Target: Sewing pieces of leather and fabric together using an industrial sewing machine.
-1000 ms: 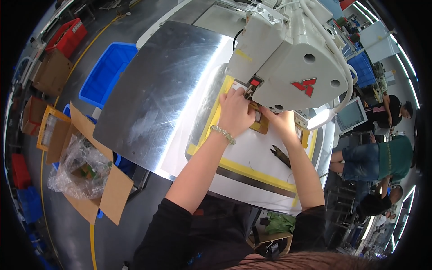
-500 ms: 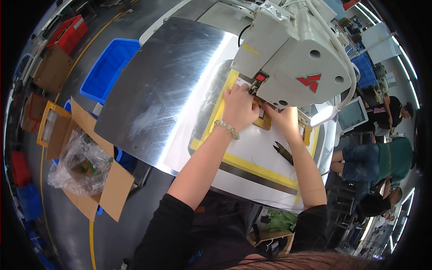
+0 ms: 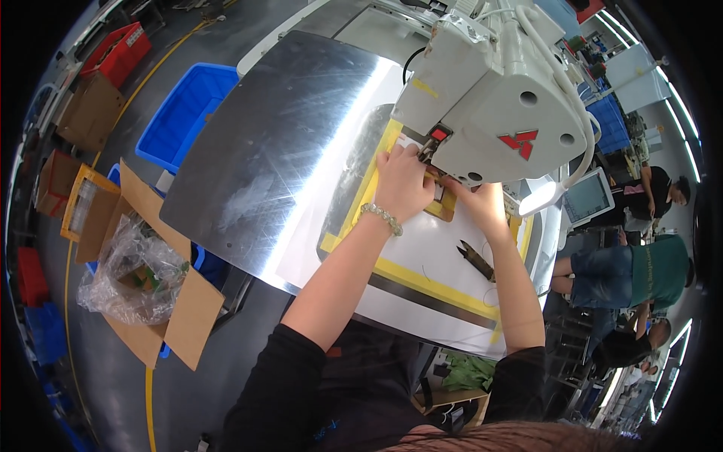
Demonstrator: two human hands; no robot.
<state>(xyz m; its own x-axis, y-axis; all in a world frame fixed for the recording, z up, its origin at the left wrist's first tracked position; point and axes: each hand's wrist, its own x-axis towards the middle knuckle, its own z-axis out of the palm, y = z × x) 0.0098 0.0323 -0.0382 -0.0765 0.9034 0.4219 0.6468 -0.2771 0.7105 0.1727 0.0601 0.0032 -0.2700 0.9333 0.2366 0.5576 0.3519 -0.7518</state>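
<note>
Well, left hand point(image 3: 407, 182): at gold plate point(image 3: 445, 210), can't tell finger grip.
Right hand point(image 3: 483, 206): same, right side.
Machine point(image 3: 489, 105): could nip slipping fingers.

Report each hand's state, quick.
Left hand: fingers bent, beside the amber plate; whether it grips anything cannot be told.
Right hand: thumb extended toward the plate, other fingers largely hidden; grip cannot be told.
</note>
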